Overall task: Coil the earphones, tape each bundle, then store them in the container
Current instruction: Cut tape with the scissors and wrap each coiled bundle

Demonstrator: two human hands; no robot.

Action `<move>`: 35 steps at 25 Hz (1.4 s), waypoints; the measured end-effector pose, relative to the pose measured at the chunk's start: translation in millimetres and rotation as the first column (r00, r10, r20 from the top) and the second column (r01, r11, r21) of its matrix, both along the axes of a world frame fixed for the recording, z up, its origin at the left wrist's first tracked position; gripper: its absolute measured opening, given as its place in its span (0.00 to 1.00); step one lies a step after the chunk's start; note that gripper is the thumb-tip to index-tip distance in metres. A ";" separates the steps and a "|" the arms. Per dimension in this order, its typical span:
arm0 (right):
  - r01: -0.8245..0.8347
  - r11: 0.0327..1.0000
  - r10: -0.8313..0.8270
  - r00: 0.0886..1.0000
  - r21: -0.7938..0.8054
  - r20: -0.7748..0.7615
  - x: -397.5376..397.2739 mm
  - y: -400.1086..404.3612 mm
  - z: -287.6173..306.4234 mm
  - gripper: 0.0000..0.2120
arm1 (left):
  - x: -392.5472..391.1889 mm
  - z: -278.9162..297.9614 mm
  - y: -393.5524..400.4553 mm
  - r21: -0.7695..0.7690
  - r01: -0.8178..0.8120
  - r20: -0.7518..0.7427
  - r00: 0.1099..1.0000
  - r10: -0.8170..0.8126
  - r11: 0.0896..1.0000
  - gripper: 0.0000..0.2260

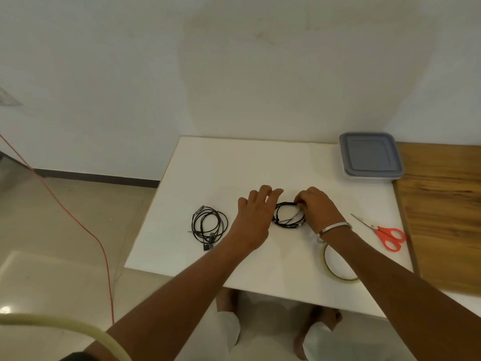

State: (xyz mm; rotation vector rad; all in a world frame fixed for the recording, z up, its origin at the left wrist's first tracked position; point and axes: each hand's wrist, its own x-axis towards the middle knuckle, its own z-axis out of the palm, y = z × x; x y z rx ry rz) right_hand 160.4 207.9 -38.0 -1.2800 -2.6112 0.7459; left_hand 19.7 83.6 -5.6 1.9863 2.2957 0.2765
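Note:
Two black earphone bundles lie on the white table (260, 157). One coiled pair (208, 226) sits alone at the left. A second coil (287, 216) lies in the middle between my hands. My right hand (316, 207) pinches its upper right edge with curled fingers. My left hand (256, 212) hovers just left of it with straight fingers, touching or nearly touching its left side. A roll of clear tape (329, 267) lies partly under my right forearm. The grey-lidded container (371, 156) stands shut at the table's back right corner.
Orange-handled scissors (385, 234) lie near the table's right edge. A wooden surface (442, 209) adjoins the table on the right. A red cable (78, 225) hangs over the floor at the left. The wall is close behind the table.

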 end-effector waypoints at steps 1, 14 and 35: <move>0.007 1.000 -0.007 1.000 0.015 -0.008 -0.2 -1.4 -1.0 0.09 | -1.3 -2.2 -1.3 0.032 -0.019 -0.029 0.999 0.020 0.999 0.36; 0.024 0.999 -0.026 0.998 0.047 0.062 2.2 -15.2 8.4 0.18 | -84.8 -6.2 -80.5 0.110 -0.469 0.389 0.832 0.396 0.876 0.12; 0.214 0.973 -0.230 0.927 0.087 0.296 99.8 -37.2 35.1 0.16 | -21.6 -2.2 -55.7 0.149 -0.395 0.364 0.874 0.321 0.907 0.12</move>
